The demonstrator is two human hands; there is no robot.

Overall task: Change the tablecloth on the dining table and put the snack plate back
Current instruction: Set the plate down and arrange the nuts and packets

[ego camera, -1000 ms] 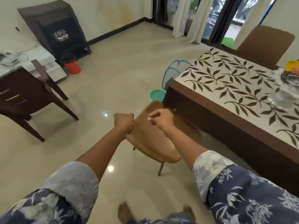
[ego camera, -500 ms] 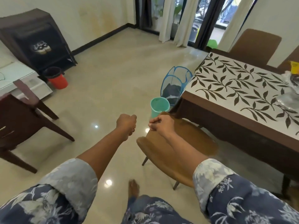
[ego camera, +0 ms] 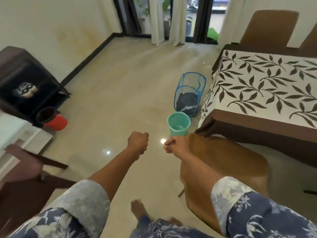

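A white tablecloth [ego camera: 262, 86] with dark leaf print and a brown border covers the dining table at the right. My left hand [ego camera: 138, 142] and my right hand [ego camera: 176, 144] are held out in front of me as closed fists over the floor, close together, with nothing in them. Both are left of the table's near corner. A blue mesh hamper [ego camera: 189, 93] with dark cloth inside stands on the floor by the table's end. The snack plate is out of view.
A brown chair [ego camera: 228, 162] stands under my right forearm beside the table. A teal bucket [ego camera: 178, 123] sits near the hamper. A red bin [ego camera: 53, 121], a dark cabinet [ego camera: 25, 86] and a dark wooden chair [ego camera: 22, 169] are at the left. More brown chairs [ego camera: 267, 26] stand behind the table.
My view has moved forward and turned toward the hamper and bucket. The fists stay closed and close together. The items on the table's right side have left the view.
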